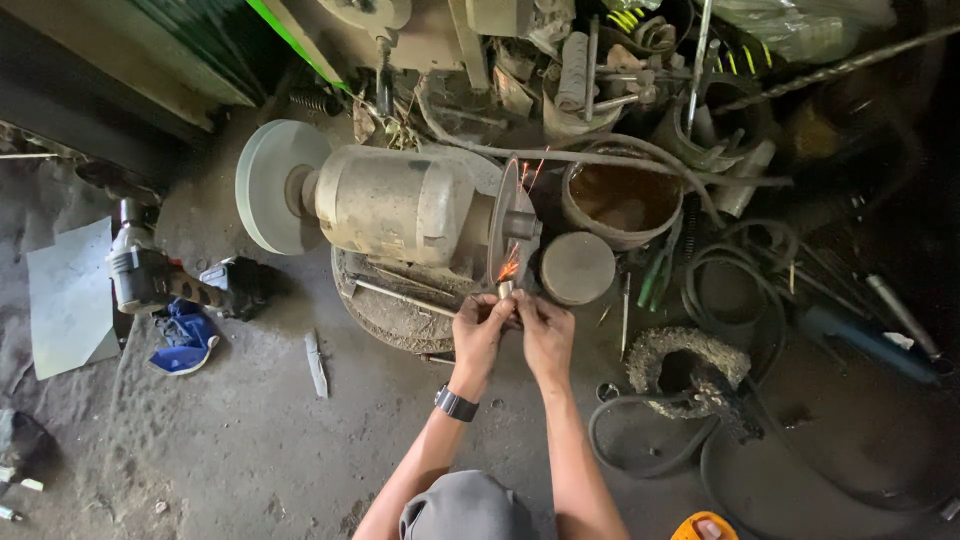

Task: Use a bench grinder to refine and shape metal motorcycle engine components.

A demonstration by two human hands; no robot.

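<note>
A dusty bench grinder (400, 205) stands on the concrete floor, with a pale wheel (268, 185) on its left end and a thin wheel (503, 222) on its right end. My left hand (480, 335) and my right hand (545, 335) are side by side, both pinching a small metal piece (506, 290) against the right wheel's rim. Orange sparks (510, 268) fly off at the contact point. A dark watch (456, 404) sits on my left wrist.
An angle grinder (150, 280) and a blue cloth (185, 340) lie to the left beside a grey sheet (70, 300). A round metal can (620, 200) of brown liquid, a round lid (577, 267), green-handled pliers (658, 265), hoses, cables and scrap crowd the right.
</note>
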